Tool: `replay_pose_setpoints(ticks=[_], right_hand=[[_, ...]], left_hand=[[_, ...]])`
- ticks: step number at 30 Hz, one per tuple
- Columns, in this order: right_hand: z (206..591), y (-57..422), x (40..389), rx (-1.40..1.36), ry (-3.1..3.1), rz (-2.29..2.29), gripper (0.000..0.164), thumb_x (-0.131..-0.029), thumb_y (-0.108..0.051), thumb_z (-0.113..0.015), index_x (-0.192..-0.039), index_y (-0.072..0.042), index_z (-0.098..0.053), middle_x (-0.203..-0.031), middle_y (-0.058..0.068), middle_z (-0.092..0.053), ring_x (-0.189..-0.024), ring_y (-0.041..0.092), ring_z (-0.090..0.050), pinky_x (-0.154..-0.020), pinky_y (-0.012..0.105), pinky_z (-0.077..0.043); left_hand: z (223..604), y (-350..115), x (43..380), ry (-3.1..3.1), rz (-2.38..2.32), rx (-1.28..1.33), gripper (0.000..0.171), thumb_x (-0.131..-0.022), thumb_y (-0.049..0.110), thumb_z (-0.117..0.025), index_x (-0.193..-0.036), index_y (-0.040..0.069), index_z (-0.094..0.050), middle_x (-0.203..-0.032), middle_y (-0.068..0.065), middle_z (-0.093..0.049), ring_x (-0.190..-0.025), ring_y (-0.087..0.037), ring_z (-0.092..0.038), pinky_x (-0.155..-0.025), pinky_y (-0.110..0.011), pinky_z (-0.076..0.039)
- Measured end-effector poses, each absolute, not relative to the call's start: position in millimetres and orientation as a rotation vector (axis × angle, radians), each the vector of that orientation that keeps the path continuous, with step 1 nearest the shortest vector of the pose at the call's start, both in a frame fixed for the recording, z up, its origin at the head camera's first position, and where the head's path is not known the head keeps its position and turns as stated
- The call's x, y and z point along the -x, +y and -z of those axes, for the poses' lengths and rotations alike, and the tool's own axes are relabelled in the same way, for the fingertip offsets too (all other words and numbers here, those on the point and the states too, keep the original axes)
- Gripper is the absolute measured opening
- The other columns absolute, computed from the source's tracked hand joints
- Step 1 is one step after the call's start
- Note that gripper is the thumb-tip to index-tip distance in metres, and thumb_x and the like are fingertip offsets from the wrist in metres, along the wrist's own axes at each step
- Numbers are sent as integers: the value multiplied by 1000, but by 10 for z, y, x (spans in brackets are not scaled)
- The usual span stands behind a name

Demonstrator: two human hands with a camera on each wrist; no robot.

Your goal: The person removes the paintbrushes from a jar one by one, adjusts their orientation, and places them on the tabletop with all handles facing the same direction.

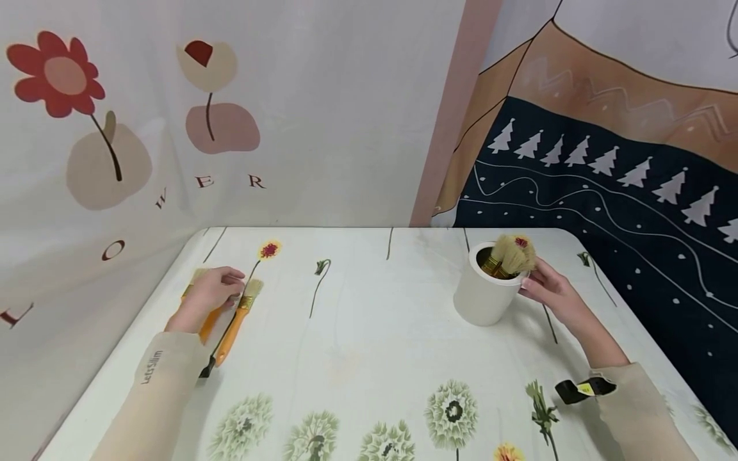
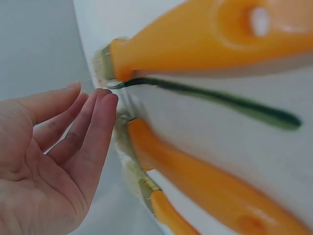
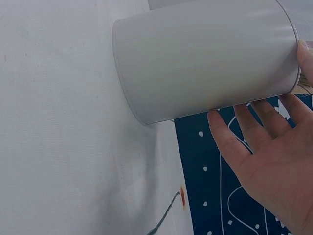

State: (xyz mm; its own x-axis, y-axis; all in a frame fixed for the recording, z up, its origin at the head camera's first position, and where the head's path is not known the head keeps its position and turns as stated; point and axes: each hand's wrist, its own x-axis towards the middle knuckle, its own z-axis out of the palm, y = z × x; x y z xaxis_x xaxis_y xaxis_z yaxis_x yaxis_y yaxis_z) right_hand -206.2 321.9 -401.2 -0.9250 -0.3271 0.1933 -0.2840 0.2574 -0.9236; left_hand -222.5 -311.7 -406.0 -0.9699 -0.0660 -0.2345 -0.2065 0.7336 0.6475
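Observation:
My left hand hovers over paintbrushes lying at the table's left side, its fingers loosely bent and holding nothing. One orange-handled paintbrush lies to its right, bristles away from me. In the left wrist view an upper brush and a lower brush flank the fingertips, with a third brush below. My right hand touches the right side of a white round pot, thumb at the rim and fingertips spread along the wall. Brushes stand in the pot, bristles up; their handles are hidden inside.
The white tablecloth is printed with flowers, stems and dandelions. A pale curtain with flower prints hangs behind the table, and a dark blue tree-patterned cloth hangs at the right. A black wrist strap sits by the right sleeve.

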Motion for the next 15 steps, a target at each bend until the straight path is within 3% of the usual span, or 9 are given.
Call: replay_pose_setpoints(ticks=[6,15], right_hand=[[4015,3221,2071,633,2424,1834,61,-105,-7,-45,-159,-2,-16,-131,-30,-47,-118,-16,-52,-91,10,-52],[4013,3216,2064,596,2451,1799,61,-106,-12,-46,-159,-4,-16,-131,-31,-46,-117,-17,-52,-92,11,-52]], left_hand=[[3910,-3109,2197,2846,-1010,171,40,-103,16,-52,-136,-6,-50,-130,-32,-56,-95,-32,-66,-81,-39,-61],[3762,-3006,2216,2898,-1090,138,41,-103,21,-55,-136,-3,-51,-128,-30,-58,-106,-41,-67,-84,-40,-62]])
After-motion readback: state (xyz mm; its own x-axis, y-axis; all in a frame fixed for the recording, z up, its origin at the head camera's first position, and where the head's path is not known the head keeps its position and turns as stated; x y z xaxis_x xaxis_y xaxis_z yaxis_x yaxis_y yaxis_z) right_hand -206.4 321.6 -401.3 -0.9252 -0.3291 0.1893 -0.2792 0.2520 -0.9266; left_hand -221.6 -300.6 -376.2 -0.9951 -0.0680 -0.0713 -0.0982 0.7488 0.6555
